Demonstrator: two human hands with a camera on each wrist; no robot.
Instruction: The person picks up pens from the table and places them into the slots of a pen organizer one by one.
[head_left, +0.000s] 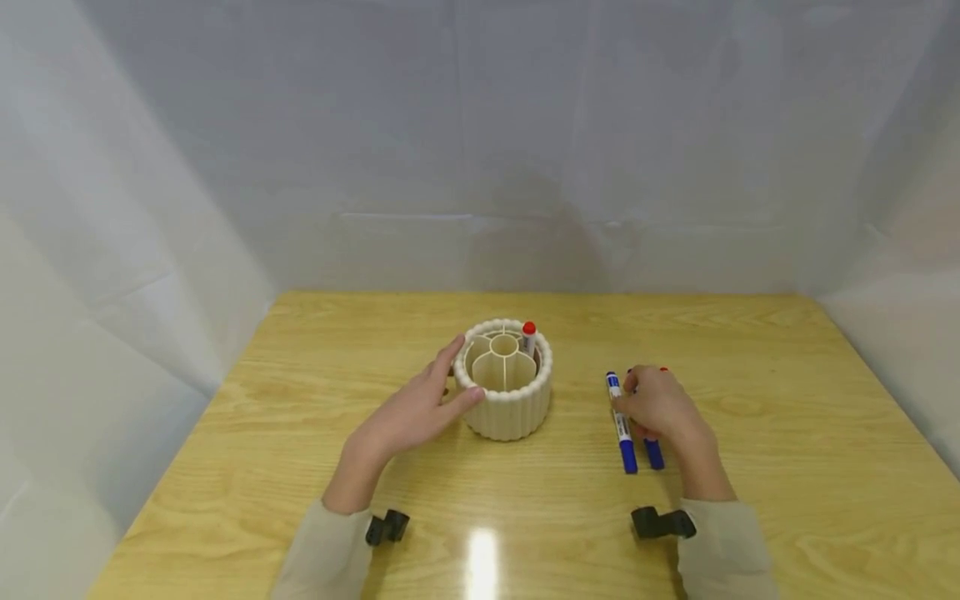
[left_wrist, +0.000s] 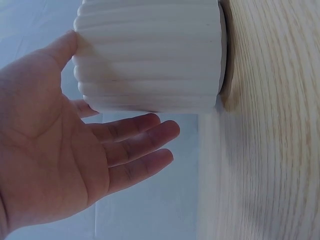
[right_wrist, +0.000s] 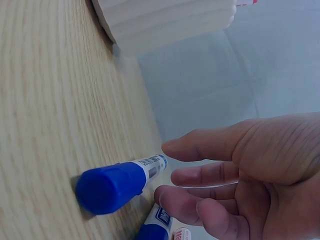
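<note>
Head | holder point(head_left: 507, 408): red marker point(head_left: 529, 337) inside | left hand point(head_left: 411, 412) open, touching | right hand point(head_left: 660, 406) relaxed, empty

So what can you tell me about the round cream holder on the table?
The holder is a round, cream-coloured pot with a ribbed outer wall and a beaded rim, matte and plastic-looking. Inside, thin walls divide it into compartments around a small central tube. It stands upright on the wooden table. A red-capped marker stands in a far compartment. The left hand rests open against its left side, thumb at the rim.

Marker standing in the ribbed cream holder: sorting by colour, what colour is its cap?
Red cap; head view shows it best.
</note>
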